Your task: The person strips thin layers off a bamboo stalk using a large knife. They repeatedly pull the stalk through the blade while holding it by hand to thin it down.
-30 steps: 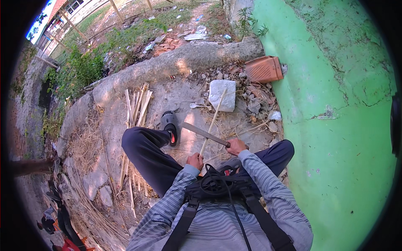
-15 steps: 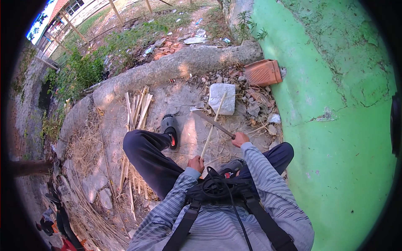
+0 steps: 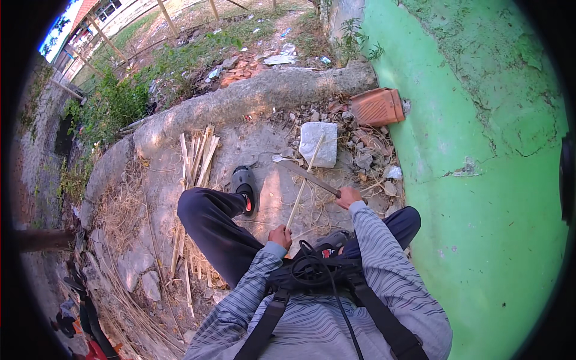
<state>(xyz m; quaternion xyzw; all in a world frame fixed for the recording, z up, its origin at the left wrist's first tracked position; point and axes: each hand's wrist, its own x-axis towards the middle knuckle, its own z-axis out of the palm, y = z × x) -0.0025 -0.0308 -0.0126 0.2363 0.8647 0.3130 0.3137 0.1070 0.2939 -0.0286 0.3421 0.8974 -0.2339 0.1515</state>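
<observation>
My left hand [image 3: 279,235] grips the near end of a thin pale bamboo stick [image 3: 303,183], which slants away to rest on a white stone block [image 3: 318,144]. A long knife [image 3: 306,174] is held by its handle in my right hand [image 3: 348,197]; its blade lies across the stick, pointing left. I sit on the ground with my left leg [image 3: 213,231] bent, its black sandal [image 3: 244,183] flat on the concrete.
A bundle of split bamboo strips [image 3: 198,159] lies to the left. A green wall [image 3: 480,180] stands close on the right, with an orange clay tile [image 3: 377,106] at its base. Rubble and dry shavings surround the block. A concrete kerb [image 3: 252,96] runs behind.
The knife blade has moved down and right along the stick, closer to my body. My right hand has shifted slightly right. The left hand keeps its hold.
</observation>
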